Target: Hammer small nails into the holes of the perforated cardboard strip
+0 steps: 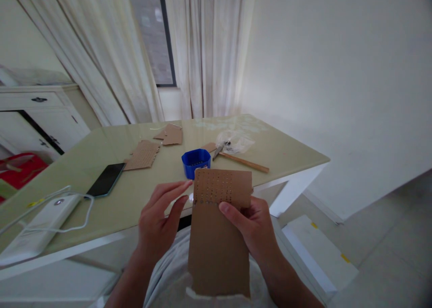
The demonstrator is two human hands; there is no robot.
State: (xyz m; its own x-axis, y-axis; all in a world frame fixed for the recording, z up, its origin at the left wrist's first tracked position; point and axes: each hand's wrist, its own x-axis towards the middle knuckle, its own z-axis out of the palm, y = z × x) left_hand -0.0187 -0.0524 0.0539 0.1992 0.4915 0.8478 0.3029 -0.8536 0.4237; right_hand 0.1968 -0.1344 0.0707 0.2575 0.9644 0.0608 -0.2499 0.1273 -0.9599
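Punched cardboard held up in the right hand, left hand waiting at its edge

The cardboard piece [219,245] stands in front of the person's lap, at the near edge of the table [162,175]. The right hand [254,220] pinches its right side, thumb on the face and fingers behind, probably to keep the dotted upper part steady and turned to the eyes. The left hand [155,222] has thumb and forefinger parted just beside the left edge, perhaps to leave that face unobstructed. The blue box [186,167] sits just beyond the cardboard, presumably for easy reach (the hammer [246,162] lies farther off, near the clear plastic bag [242,141]).

The right fingers are mostly hidden behind the cardboard. Whether the specks are holes or studs is hard to tell. The box's contents are too small to identify, and its near side is partly covered.
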